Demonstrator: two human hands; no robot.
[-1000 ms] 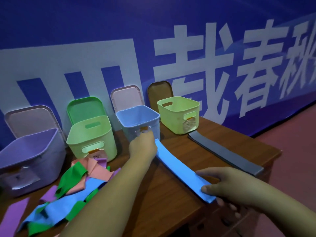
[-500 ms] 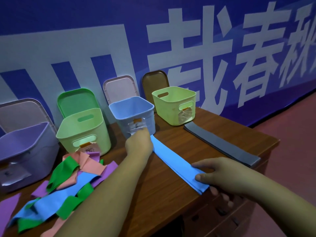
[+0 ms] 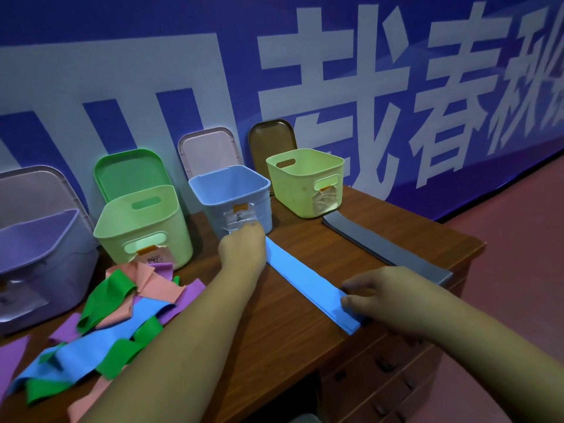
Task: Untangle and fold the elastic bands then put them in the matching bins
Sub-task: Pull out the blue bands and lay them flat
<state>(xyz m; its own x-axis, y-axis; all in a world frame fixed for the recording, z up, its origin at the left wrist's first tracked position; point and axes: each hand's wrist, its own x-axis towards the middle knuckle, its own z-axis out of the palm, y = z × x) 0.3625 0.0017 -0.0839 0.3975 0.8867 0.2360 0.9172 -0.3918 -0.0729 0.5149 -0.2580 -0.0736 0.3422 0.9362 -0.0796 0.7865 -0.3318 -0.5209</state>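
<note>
"Blue flat elastic band (image 3: pixel 305 279): where does it lie?"

"Stretched on the wooden desk (image 3: pixel 290 346), before the pale blue plastic bin (image 3: pixel 259 186). Right hand (image 3: pixel 387 294) fingers (image 3: pixel 351 300) pinch its near end; left hand (image 3: pixel 242 248) curls over the far end, grip unclear."

The band (image 3: pixel 302 282) held between left hand (image 3: pixel 242 250) and right hand (image 3: pixel 381 294) is plain blue; beyond that grip, a seemingly grey strip (image 3: pixel 381 245).
</note>
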